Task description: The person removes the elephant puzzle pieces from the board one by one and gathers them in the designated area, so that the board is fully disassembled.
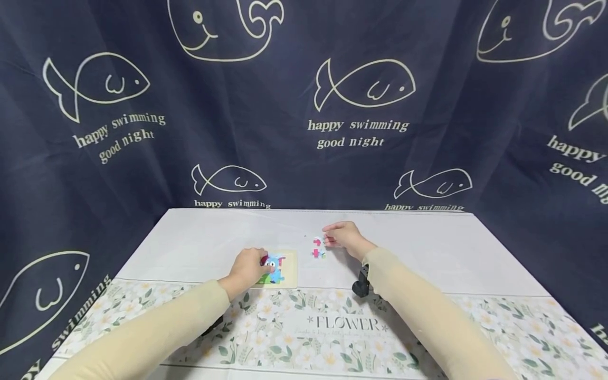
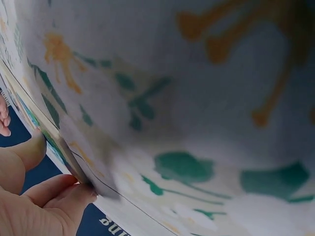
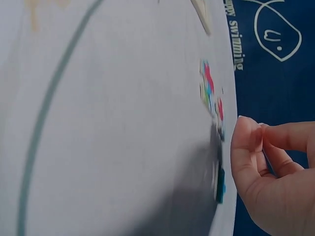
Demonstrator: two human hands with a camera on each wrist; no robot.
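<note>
A jigsaw board (image 1: 291,269) with a pale frame and a blue cartoon figure lies left of the table's middle. My left hand (image 1: 248,270) grips its left side, thumb over the picture, fingers at the edge; the left wrist view shows that thumb (image 2: 32,150) on the board's face. Loose jigsaw pieces (image 1: 315,253) in pink, white and blue lie right of the board. My right hand (image 1: 345,236) hovers beside them, fingers bent toward the thumb, nothing seen between. Beneath it in the right wrist view lies a dark-edged piece (image 3: 219,184).
The white table (image 1: 418,248) carries a floral strip lettered FLOWER (image 1: 349,323) along its front. A dark blue curtain (image 1: 294,105) with fish drawings hangs behind and at both sides. A black wrist camera mount (image 1: 361,285) sits under the right wrist.
</note>
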